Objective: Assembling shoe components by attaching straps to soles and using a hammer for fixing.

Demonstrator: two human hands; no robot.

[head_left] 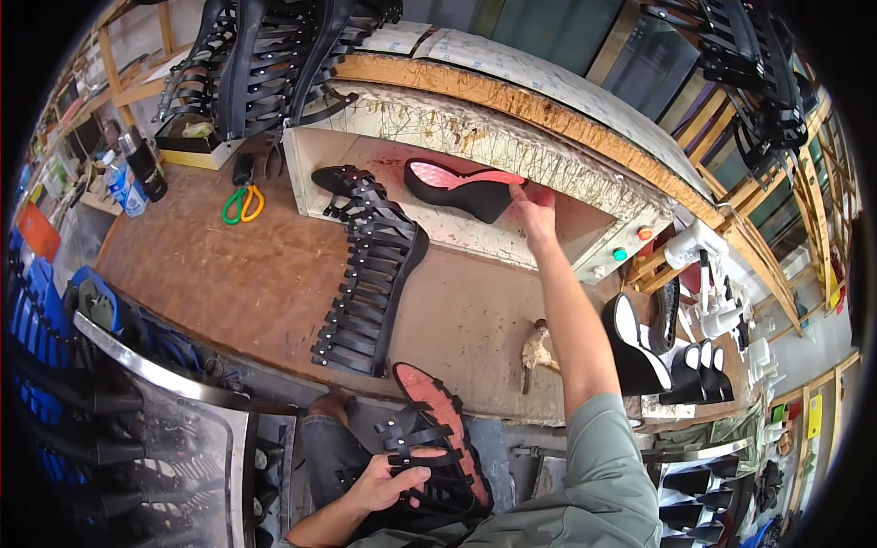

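My left hand (391, 484), low in front of me, is closed around the black straps of a strappy sandal upper (437, 420), whose pinkish underside is turned up. My right hand (534, 212) reaches into the long, low white box (475, 137) and grips the thick end of a black wedge sole (466, 194) with a pink upper face. A tall black strappy boot upper (370, 283) lies on the bench, its toe end inside the box's left part. A hammer (536, 352) lies to the right, beside my right forearm.
Scissors with green and yellow handles (244, 203) lie at the bench's left, near bottles (142, 163). Black wedge soles (633, 342) stand at the right. Green and orange buttons (620, 254) sit on the box's right end. Tall strappy uppers (265, 68) stand at the back left.
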